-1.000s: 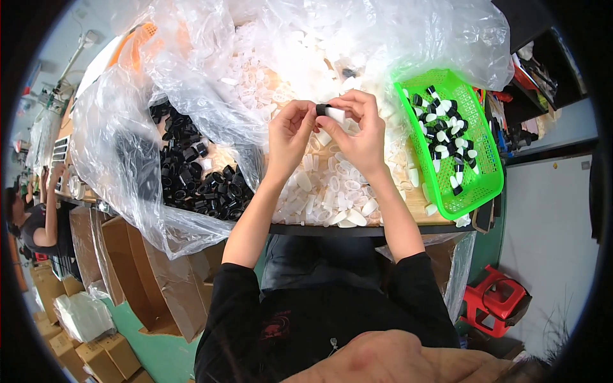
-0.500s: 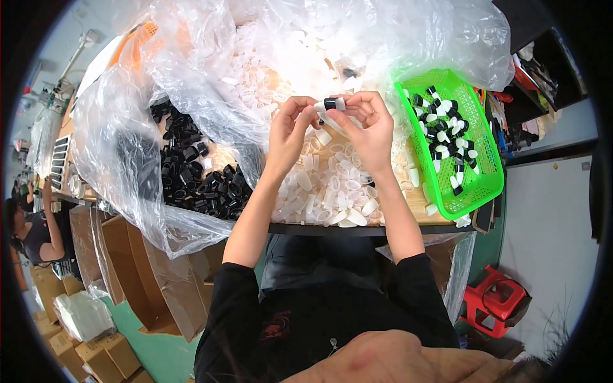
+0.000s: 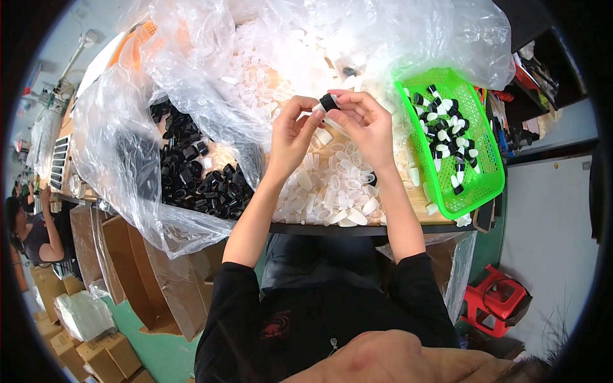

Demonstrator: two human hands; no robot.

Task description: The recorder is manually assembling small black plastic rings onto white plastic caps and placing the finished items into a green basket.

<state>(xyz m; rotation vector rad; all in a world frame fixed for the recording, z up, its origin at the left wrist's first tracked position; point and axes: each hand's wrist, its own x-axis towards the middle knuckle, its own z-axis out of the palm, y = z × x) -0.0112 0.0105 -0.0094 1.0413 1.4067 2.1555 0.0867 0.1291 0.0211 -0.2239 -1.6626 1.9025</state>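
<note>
- From the near side, both forearms reach inward, the left hand (image 3: pixel 292 135) and right hand (image 3: pixel 371 133) meeting above the tabletop (image 3: pixel 419 203).
- At right, a green basket (image 3: pixel 477 189) holds black-and-white pieces (image 3: pixel 441 136); at left, clear plastic (image 3: pixel 115 163) surrounds black caps (image 3: pixel 220 185).
- Farther in, each grip pinches one black-and-white part (image 3: pixel 328 102) between fingertips.

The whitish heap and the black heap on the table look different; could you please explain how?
The whitish heap is pale and partly translucent; the black heap is dark and opaque. The whitish heap is nearer the green basket; the black heap is farther left, beside clear plastic. Both are jumbles of small pieces.
</note>
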